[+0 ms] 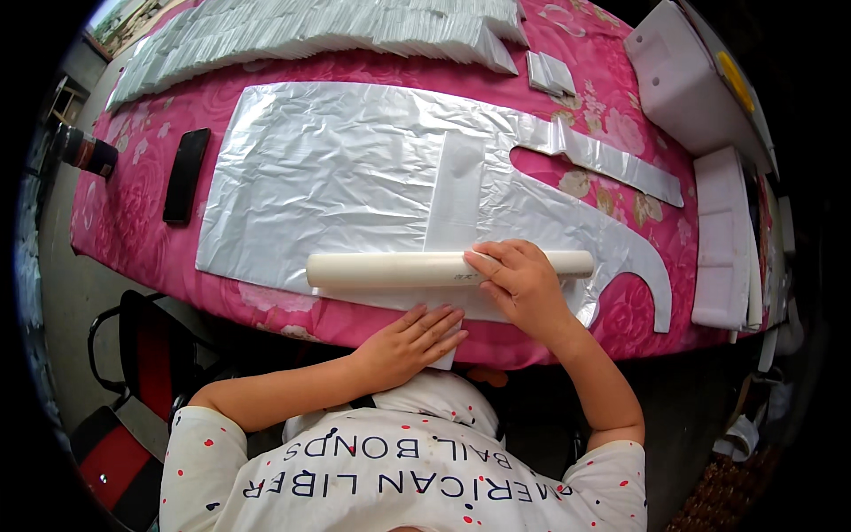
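A shiny white plastic sheet, cut with two strap-like ends like a vest-shaped bag or apron, lies flat and wrinkled across the table. Across its near part rests a long cream tube. My right hand grips the tube right of its middle, fingers bent over the top. A folded white strip runs from the sheet's middle toward me, passing under the tube. My left hand lies flat, fingers stretched, on the near table edge over the strip's near end.
Long rows of folded white packets line the far side, with a small stack beside them. A black phone and a dark jar are at left. White boxes stand at right. Pink floral cloth covers the table; chairs stand near left.
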Demonstrator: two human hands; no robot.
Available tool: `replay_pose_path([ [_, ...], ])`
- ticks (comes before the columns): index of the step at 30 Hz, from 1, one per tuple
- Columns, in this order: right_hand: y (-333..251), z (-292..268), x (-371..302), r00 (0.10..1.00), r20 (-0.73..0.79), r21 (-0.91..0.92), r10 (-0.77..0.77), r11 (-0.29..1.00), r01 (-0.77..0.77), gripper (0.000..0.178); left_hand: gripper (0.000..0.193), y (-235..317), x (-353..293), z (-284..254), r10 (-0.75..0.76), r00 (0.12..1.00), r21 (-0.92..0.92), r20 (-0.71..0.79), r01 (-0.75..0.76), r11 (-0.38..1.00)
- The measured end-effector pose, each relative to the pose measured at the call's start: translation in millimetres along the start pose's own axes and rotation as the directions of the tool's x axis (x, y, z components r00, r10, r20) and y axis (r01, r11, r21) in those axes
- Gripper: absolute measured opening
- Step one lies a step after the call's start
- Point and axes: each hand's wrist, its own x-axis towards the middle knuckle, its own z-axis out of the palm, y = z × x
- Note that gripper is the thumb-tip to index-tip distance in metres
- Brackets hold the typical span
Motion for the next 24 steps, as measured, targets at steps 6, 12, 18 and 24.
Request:
replay_pose_path([
  [6,43,10,53,0.983,-0.182,-0.09,0.005,0.996,-0.021,0.042,0.053,-1,-2,2,0.016,1.0,0.001,0.022,-0.016,1.0],
  [12,63,15,75,0.962,-0.273,-0.236,-0.022,0.971,-0.044,0.048,0.055,-11,-10,-5,0.044,0.998,-0.202,-0.034,-0.05,0.978],
  [18,21,23,32,0.997,-0.052,0.049,-0.054,0.997,0.057,0.059,0.05,-28,-14,-17,0.042,0.998,-0.303,-0.055,-0.057,0.951],
  [24,-14,23,-10,0.967,0.22,0.352,-0.132,0.935,0.047,0.056,0.063,-35,-10,-15,-0.083,0.934,-0.55,-0.347,-0.131,0.825],
])
